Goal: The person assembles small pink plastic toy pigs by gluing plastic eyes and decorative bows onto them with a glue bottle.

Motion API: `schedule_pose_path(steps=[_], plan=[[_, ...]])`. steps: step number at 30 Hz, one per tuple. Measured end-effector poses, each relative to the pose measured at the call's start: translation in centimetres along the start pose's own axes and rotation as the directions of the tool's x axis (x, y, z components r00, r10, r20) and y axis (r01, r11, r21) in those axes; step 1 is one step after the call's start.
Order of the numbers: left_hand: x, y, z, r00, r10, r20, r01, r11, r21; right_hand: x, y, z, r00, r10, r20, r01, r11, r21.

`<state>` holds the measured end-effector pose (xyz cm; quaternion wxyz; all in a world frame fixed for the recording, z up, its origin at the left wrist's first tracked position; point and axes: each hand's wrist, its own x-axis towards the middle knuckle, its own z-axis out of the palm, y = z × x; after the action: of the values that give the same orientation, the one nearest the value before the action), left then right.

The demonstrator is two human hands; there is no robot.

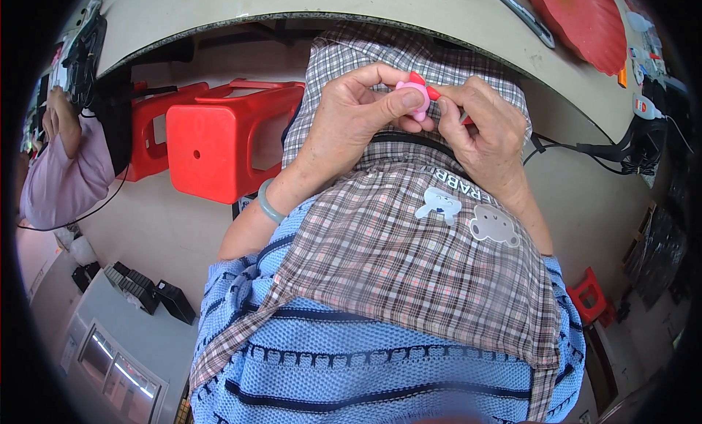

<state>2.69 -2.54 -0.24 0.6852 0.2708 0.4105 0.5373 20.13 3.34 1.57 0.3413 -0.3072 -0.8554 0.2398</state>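
Note:
Above my lap, in front of the table edge, my left hand (365, 102) pinches a small pink toy figure (420, 115) with red parts between thumb and fingers. My right hand (482, 124) is closed just to the right of it. Its fingertips meet the figure's red part (432, 93). A bit of something red (468, 120) shows between the curled fingers of that hand, too covered to name.
A pale table (241, 3) curves along the far side. On its right lie a red scalloped tray (578, 21) and a dark pen-like tool (519, 14). Red plastic stools (201, 153) stand at left, near another person's sleeve (69, 171). Black cables (585, 149) hang at right.

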Motion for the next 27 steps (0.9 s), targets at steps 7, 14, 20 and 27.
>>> schedule_pose_path(steps=[7, 14, 20, 27], plan=[[0.0, 0.0, -0.2, 0.997, -0.078, 0.012, 0.079, 0.994, -0.069, 0.0, -0.1, 0.1, 1.000, 0.028, -0.001, -0.028, 1.000, -0.004], [0.2, -0.8, -1.1, 0.984, -0.155, 0.083, 0.166, 0.975, -0.147, 0.1, -0.3, 0.2, 0.993, 0.110, 0.040, -0.111, 0.994, 0.022], [0.3, -0.8, -1.1, 0.978, -0.187, 0.089, 0.201, 0.961, -0.191, 0.0, -0.3, 0.3, 0.983, 0.174, 0.052, -0.177, 0.981, 0.081], [0.3, -0.8, -1.1, 0.985, -0.161, 0.069, 0.170, 0.973, -0.156, 0.3, -0.3, 0.1, 0.988, 0.142, 0.065, -0.145, 0.989, 0.043]])
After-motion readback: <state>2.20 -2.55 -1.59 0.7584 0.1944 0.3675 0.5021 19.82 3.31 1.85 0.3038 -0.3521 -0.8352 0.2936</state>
